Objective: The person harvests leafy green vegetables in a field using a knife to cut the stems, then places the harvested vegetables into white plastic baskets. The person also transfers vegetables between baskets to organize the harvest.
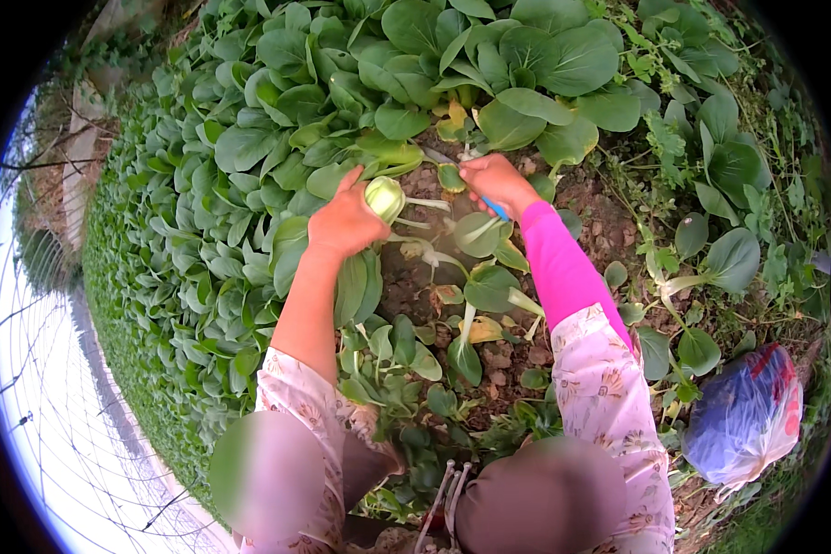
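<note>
A wire fence (60,369) curves along the far left, beside a dense bed of leafy greens (175,249). The left hand (346,224) is closed around a bok choy (385,199) (its pale, rounded base faces right), just above the soil. Right of it, the right hand (500,185) grips a blue-handled knife (439,157), blade pointing left. Loose leaves (491,288) lie below on the soil (406,286); a stuffed plastic bag (743,420) sits at far right.

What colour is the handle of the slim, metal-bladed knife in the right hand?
The knife's handle is blue, best seen in the head view.
</note>
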The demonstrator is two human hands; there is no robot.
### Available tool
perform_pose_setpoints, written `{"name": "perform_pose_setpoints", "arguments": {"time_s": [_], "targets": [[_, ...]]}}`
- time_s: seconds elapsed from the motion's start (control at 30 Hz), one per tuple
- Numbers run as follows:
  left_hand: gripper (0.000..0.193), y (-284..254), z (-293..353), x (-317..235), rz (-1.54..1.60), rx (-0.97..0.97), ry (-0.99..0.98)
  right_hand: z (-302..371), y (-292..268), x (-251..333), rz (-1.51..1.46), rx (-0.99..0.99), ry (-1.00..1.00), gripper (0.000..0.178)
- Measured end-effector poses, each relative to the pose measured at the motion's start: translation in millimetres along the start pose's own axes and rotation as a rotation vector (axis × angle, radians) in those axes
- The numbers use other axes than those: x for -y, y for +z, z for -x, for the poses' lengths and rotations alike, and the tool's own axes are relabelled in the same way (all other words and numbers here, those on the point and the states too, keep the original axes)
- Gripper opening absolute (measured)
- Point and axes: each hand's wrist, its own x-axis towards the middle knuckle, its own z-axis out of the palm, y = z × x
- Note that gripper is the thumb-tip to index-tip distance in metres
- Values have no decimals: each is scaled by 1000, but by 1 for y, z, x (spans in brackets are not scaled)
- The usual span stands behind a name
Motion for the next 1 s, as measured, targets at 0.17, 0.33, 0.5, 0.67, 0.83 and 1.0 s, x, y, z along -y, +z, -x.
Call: {"name": "perform_pose_setpoints", "arguments": {"time_s": [0.17, 0.33, 0.5, 0.67, 0.83, 1.0], "targets": [[67, 1, -5, 3, 37, 13, -32, -7, 32, 7, 14, -77, 56, 23], [67, 5, 0, 18, 150, -41, -30, -20, 73, -17, 599, -291, -252, 26], [66, -2, 67, -20, 310, -105, 57, 52, 52, -55, 543, -552, -430, 26], [62, 6, 166, -25, 737, -242, 329, 160, 42, -28, -544, -201, -603, 57], [72, 14, 256, 3, 1057, -224, 450, 223, 92, 22, -483, 100, -720, 52], [86, -14, 362, 65, 1062, -521, 577, 299, 174, 99, -33, -6, -945, 41]]}}
